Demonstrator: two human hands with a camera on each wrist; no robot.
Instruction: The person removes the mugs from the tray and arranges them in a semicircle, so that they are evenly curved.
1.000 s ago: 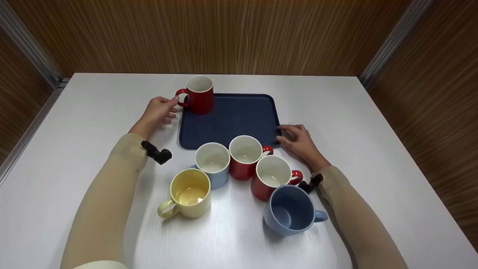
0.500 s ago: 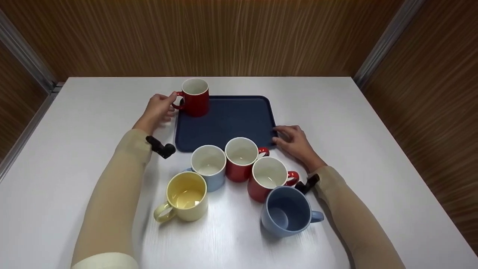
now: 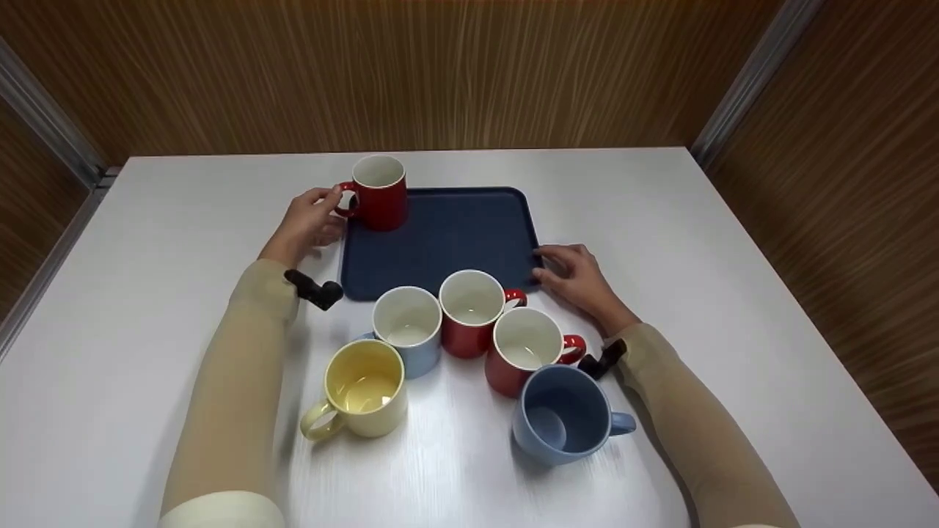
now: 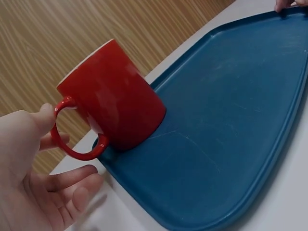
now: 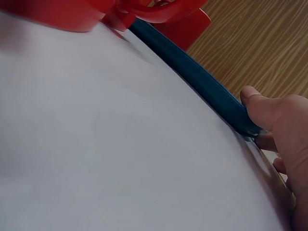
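Observation:
A red mug (image 3: 379,193) (image 4: 115,96) stands upright on the far left corner of a dark blue tray (image 3: 455,242) (image 4: 231,120). My left hand (image 3: 307,218) (image 4: 29,192) is beside the mug's handle. Its thumb tip touches the handle and its fingers lie loosely spread below. My right hand (image 3: 576,275) (image 5: 284,125) is at the tray's near right corner. There the thumb lies on the tray rim (image 5: 192,67) and curled fingers pinch the edge.
Several empty mugs cluster in front of the tray on the white table (image 3: 733,293): a pale blue one (image 3: 407,326), two red ones (image 3: 473,312) (image 3: 524,352), a yellow one (image 3: 363,389) and a blue one (image 3: 565,414). Wooden walls enclose the table.
The head view has shifted a little. Both hands, the red mug and the tray keep nearly the same places.

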